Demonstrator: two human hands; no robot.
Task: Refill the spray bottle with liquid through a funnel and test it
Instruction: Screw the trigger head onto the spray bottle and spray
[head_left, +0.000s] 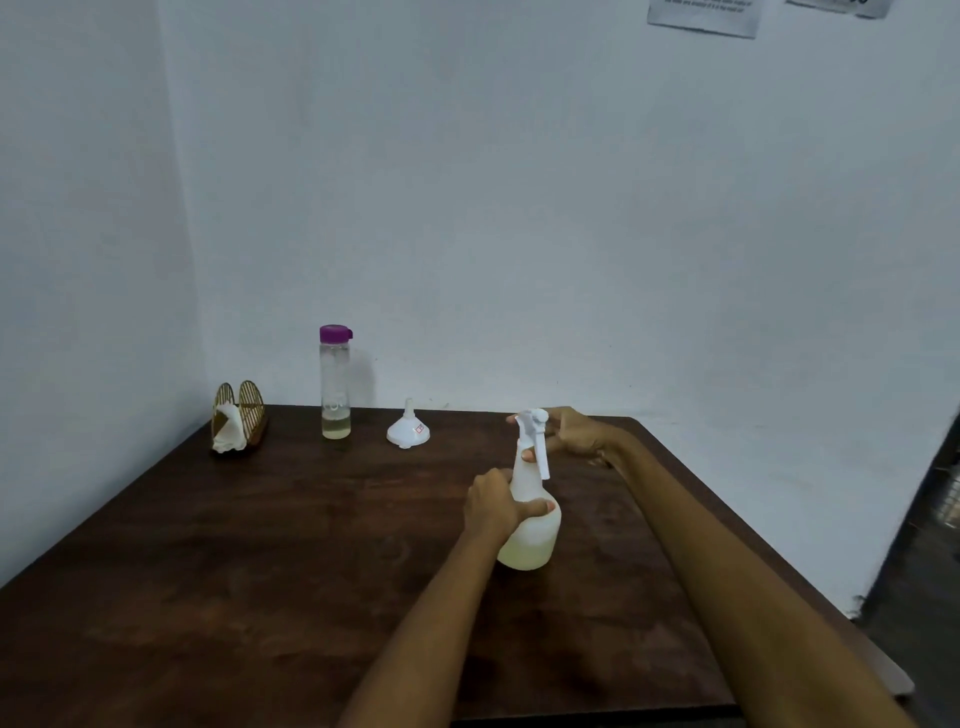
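A white translucent spray bottle (535, 535) stands upright on the dark wooden table (260, 571), with pale yellowish liquid in its lower part. My left hand (493, 506) grips its body from the left, thumb across the front. My right hand (569, 431) holds the white trigger head (535, 426) at the top, fingers curled round it from behind. A white funnel (408, 428) lies mouth down at the back. To its left stands a clear bottle (335, 384) with a purple cap, a little yellowish liquid at its bottom.
A gold wire napkin holder (240, 418) with white napkins sits at the table's back left corner. White walls close the left and back sides. The table's right edge (753, 535) drops to a dark floor.
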